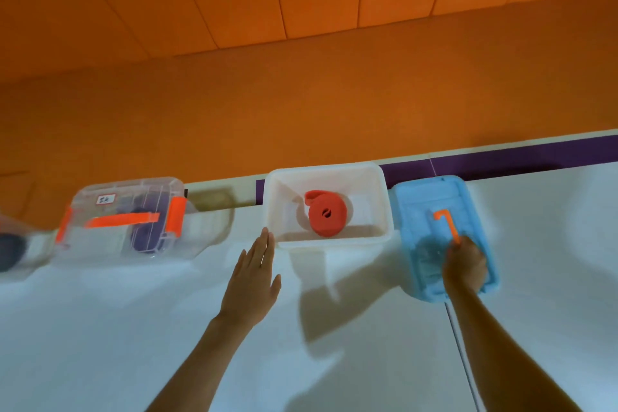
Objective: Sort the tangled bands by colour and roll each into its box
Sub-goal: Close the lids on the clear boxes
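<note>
A rolled red band (327, 217) lies inside an open white box (381, 207) at the middle of the white table. To its left stands a clear box (100, 237) with its lid on, orange clasps and a purple band roll (147, 237) inside. To the right lies a translucent blue lid (468, 207) with an orange handle (446, 222). My right hand (465, 266) rests on this lid and grips the near end of the handle. My left hand (254, 278) hovers flat with straight fingers just left of the white box, holding nothing.
The boxes stand in a row along the table's far edge, against an orange padded wall with a purple strip (501, 160). A blurred dark object (10, 251) shows at the far left edge. A seam (465, 361) runs down the table on the right.
</note>
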A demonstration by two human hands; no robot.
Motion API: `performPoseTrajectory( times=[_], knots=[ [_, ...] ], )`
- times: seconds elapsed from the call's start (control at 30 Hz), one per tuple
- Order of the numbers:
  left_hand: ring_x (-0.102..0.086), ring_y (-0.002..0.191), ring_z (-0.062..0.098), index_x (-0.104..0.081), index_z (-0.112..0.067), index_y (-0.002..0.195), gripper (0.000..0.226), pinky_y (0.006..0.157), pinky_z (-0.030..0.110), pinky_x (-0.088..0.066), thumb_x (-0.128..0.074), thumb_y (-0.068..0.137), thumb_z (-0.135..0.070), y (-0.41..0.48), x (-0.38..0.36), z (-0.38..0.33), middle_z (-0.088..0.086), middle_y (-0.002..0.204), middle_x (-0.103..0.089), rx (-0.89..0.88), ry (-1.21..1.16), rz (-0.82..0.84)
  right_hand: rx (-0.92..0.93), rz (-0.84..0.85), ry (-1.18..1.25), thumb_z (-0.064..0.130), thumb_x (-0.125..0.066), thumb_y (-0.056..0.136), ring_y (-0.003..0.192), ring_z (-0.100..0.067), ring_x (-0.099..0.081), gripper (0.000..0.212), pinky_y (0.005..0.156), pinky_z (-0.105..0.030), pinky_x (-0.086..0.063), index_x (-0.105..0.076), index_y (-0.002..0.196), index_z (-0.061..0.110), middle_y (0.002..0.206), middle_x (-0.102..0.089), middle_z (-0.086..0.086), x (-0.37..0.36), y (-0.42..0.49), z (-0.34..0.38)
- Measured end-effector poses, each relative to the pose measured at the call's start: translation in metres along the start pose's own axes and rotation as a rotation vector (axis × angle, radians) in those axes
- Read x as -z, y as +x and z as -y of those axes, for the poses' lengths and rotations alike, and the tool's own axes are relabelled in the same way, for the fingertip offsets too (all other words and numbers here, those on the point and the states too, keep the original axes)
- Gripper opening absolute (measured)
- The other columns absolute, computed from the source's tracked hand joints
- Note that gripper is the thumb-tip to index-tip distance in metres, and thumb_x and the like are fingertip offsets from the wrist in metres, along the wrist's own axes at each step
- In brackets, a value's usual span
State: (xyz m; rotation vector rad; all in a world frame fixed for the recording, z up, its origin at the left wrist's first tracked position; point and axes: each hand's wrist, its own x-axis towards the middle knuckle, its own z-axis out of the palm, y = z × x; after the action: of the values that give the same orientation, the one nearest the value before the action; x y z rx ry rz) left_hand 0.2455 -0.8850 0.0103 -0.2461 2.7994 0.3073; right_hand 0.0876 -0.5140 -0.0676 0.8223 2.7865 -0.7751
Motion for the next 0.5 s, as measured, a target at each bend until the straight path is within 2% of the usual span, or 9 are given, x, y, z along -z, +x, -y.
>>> performPoseTrajectory(
  times=[0.1,0.2,0.3,0.37,0.43,0.5],
  knots=[
    [0.003,0.164,0.018,0.011,-0.010,0.166,0.083,0.133,0.036,-0.006,-0.046,0.110,-0.034,0.004,0.001,-0.003,0.004,0.175,0.018,0.014,-0.018,0.005,0.060,-0.045,0.074,0.010,-0.048,0.105,0.100,-0.053,-0.065,0.020,0.082,-0.055,-0.050,-0.066,0.104,0.000,0.105,-0.069,-0.032,0.026,0.012,0.004],
    [-0.004,0.164,0.019,0.004,-0.009,0.167,0.077,0.131,0.033,-0.012,-0.045,0.111,-0.030,0.008,0.006,-0.006,0.004,0.176,0.009,0.025,-0.098,-0.010,0.170,-0.077,0.130,0.011,-0.049,0.106,0.097,-0.050,-0.066,0.019,0.079,-0.048,-0.047,-0.067,0.104,0.005,0.102,-0.072,-0.027,0.055,0.019,0.028],
    [-0.019,0.162,0.020,-0.009,-0.011,0.168,0.064,0.126,0.032,-0.027,-0.039,0.113,-0.024,0.013,0.013,-0.012,0.001,0.177,-0.008,0.097,-0.308,-0.076,0.396,-0.072,0.013,0.010,-0.049,0.107,0.101,-0.044,-0.067,0.021,0.082,-0.047,-0.048,-0.070,0.111,0.005,0.107,-0.073,-0.021,0.072,0.017,0.065],
    [-0.027,0.159,0.020,-0.019,-0.014,0.168,0.058,0.126,0.034,-0.028,-0.039,0.114,-0.023,0.022,0.021,-0.018,0.001,0.174,-0.022,0.191,-0.533,-0.155,0.564,-0.039,-0.099,0.007,-0.049,0.106,0.105,-0.038,-0.068,0.023,0.085,-0.047,-0.051,-0.069,0.119,0.007,0.113,-0.072,-0.016,0.073,0.009,0.093],
    [-0.034,0.157,0.024,-0.030,-0.016,0.165,0.054,0.129,0.039,-0.027,-0.038,0.114,-0.031,0.036,0.030,-0.025,0.005,0.170,-0.034,0.319,-0.793,-0.227,0.659,-0.012,-0.049,0.006,-0.052,0.105,0.100,-0.033,-0.070,0.021,0.083,-0.047,-0.055,-0.071,0.114,0.009,0.106,-0.074,-0.012,0.069,-0.007,0.124],
    [-0.042,0.152,0.027,-0.039,-0.025,0.162,0.061,0.126,0.048,-0.031,-0.032,0.110,-0.056,0.051,0.040,-0.029,0.003,0.164,-0.046,0.465,-0.964,-0.270,0.790,0.006,-0.082,0.007,-0.054,0.102,0.093,-0.027,-0.071,0.022,0.079,-0.045,-0.057,-0.072,0.113,0.014,0.099,-0.073,-0.006,0.058,-0.026,0.148]
  ],
)
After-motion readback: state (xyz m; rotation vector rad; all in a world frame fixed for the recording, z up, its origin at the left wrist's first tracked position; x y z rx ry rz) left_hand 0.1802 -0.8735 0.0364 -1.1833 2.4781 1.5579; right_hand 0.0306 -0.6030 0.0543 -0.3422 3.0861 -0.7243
